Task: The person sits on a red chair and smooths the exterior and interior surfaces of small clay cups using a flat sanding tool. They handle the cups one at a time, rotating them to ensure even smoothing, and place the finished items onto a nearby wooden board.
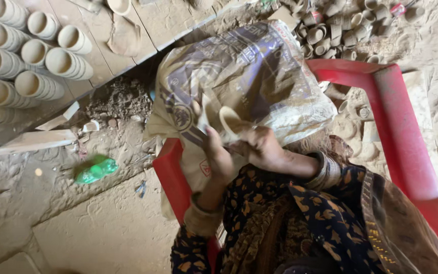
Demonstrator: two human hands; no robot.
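A small unfired clay cup (230, 123) lies tipped on its side at mid frame, its open mouth facing left. My right hand (260, 147) grips it from the right and below. My left hand (218, 158) reaches up beside it, fingertips touching its lower left rim. Both hands work over a printed woven sack (239, 76) draped across a red plastic chair (396, 116). Bangles and dark patterned sleeves cover my wrists.
Rows of stacked clay cups (21, 56) lie on wooden boards at upper left. A heap of loose clay cups (335, 30) sits at top right. A green plastic bottle (96, 170) lies on the dusty floor, with clay rubble (117, 99) and a flat board nearby.
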